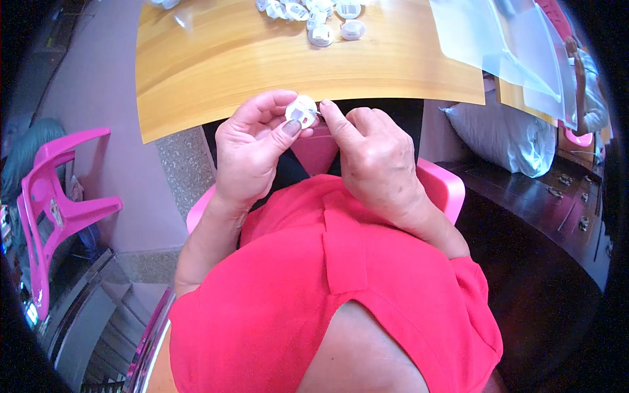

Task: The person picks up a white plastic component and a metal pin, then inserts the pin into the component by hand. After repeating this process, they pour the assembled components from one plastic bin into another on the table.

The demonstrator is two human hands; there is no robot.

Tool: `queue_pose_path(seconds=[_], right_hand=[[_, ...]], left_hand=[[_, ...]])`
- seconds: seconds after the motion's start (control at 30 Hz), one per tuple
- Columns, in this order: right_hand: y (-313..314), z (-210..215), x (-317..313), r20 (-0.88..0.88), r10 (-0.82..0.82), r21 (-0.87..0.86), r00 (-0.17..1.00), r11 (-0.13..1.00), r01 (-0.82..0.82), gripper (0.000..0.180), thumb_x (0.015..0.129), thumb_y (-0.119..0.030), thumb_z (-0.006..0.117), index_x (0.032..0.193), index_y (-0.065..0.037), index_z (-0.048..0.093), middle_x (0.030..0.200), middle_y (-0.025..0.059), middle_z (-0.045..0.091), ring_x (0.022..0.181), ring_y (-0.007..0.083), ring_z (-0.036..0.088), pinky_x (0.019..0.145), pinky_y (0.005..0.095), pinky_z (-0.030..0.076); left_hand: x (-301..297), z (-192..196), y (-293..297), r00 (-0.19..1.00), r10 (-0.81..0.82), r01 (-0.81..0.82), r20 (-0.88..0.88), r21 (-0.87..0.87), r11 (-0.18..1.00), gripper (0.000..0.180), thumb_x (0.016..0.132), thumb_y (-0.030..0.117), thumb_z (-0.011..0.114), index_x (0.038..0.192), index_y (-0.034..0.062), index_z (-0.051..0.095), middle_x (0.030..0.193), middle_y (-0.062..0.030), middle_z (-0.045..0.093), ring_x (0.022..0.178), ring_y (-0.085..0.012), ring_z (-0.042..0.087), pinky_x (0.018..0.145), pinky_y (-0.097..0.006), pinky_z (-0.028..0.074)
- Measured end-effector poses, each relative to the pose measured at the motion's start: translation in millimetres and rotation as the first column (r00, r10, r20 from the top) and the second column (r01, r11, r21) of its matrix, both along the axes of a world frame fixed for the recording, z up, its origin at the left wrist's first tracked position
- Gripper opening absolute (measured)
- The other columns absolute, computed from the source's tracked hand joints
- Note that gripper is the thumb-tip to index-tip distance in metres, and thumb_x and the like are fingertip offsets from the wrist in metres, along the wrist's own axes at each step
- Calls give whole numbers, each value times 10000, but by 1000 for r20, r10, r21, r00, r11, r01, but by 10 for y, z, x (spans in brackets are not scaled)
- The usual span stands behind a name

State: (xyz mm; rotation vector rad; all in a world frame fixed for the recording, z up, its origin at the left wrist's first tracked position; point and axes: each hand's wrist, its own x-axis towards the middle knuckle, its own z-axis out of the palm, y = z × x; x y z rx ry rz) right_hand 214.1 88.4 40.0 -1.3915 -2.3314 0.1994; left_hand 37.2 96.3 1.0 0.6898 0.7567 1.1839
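Note:
My left hand [252,141] pinches a small round white disc [302,112] between thumb and fingers, just above the near edge of the table. The disc carries a greyish patch and a small red mark. My right hand [377,147] is close beside it on the right, its index finger pointing at the disc's edge and the other fingers curled in. A thin pale bit shows between that fingertip and the disc; the right thumb is hidden, so what it grips cannot be made out. Farther back on the table lie several similar round white pieces [321,35] with printed labels.
The wooden table [262,72] spans the front. Translucent plastic bins [517,59] stand at its right end, with a stuffed white sack [508,137] below. Another person [593,98] is at the far right. A pink plastic chair [62,190] is at the left.

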Motion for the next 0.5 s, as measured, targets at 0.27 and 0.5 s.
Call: queue_pose_path(seconds=[0.27, 0.5], right_hand=[[-15, 39, 14, 96, 4, -43, 995, 999, 0, 348, 784, -170, 606, 1094, -12, 618, 751, 95, 549, 673, 238, 570, 558, 352, 486], [-25, 29, 56, 107, 18, -11, 994, 1000, -17, 355, 768, -170, 605, 1082, -5, 626, 733, 91, 544, 675, 235, 564, 555, 352, 480]], left_hand=[[17, 2, -16, 1000, -7, 7, -28, 2, 1000, 302, 862, -62, 597, 1161, -54, 549, 1043, -155, 636, 925, -190, 637, 836, -307, 544], [15, -7, -14, 999, -8, 8, -36, -4, 1000, 302, 866, -59, 594, 1164, -57, 548, 1046, -152, 636, 924, -185, 636, 832, -297, 541]])
